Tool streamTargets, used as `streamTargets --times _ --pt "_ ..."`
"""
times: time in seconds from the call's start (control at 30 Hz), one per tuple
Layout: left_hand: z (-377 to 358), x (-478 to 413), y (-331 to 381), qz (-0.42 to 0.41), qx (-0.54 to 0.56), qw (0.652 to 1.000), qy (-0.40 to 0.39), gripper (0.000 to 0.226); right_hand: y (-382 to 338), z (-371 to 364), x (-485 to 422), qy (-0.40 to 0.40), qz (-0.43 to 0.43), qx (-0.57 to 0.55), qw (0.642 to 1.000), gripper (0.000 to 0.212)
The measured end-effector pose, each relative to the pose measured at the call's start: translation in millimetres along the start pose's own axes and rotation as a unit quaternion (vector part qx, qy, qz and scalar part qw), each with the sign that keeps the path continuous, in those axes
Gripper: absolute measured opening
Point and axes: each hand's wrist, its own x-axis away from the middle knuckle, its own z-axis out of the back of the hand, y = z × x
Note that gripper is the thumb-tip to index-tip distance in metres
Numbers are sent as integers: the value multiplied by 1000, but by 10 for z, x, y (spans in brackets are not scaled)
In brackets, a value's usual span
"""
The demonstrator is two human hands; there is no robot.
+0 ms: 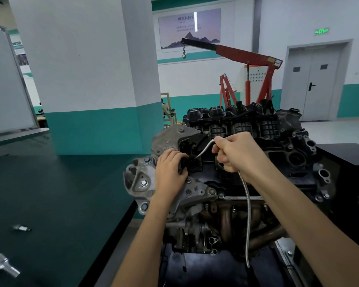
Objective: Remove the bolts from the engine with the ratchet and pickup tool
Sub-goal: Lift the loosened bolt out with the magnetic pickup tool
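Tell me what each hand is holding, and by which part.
Right hand grips the pickup tool on its flexible shaft near the tip end. Left hand rests on the engine; whether it grips anything cannot be told.

Wall poster (pixel 189 27) behind the crane (pixel 247 55): dark Chinese heading, reads roughly 极氪科技集; its end is lost under a white streak of glare. Smaller lines beneath are too blurred to read.

Green lit sign (pixel 321 31) above the grey double door (pixel 313 83): glowing, characters smeared, not legible.

Yellow label (pixel 275 61) on the crane's red boom: print too small.

Banner (pixel 18 45) at far left: pale letters on green, cut off, unreadable.

Small white marking (pixel 199 119) on the black top of the engine (pixel 288 158): cannot make it out.
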Motion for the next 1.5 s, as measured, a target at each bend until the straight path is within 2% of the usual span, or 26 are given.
streamTargets --times 0.13,0.27,0.43,0.53,0.8,0.93,1.07,1.37,1.5 --pt "4 -10 29 -35 -4 999 -2 38 34 -18 54 -21 -12 5 1000 42" --pt "30 -35 106 -46 76 996 -30 43 94 -109 -41 17 -1 45 999 43" --pt "83 -254 231 -14 176 984 -36 21 84 -317 -360 12 -38 108 993 33" --pt "109 -415 202 0 156 987 -35 13 -72 -415 -551 -19 -62 126 990 24" --pt "65 -542 107 55 122 990 -34 19 -237 -564 -728 -60 -90 124 986 18" --pt "81 -500 120 36 119 992 -35 21 -178 -564 -662 -57 -89 109 988 22" --pt "153 -550 158 21 118 993 13 21 -251 -505 -638 -54 -65 91 992 17" --pt "312 -580 339 -34 127 989 61 18 -415 -320 -441 -55 -38 73 995 16" --pt "363 -564 408 -51 145 985 82 17 -441 -217 -334 -64 -22 43 997 23"
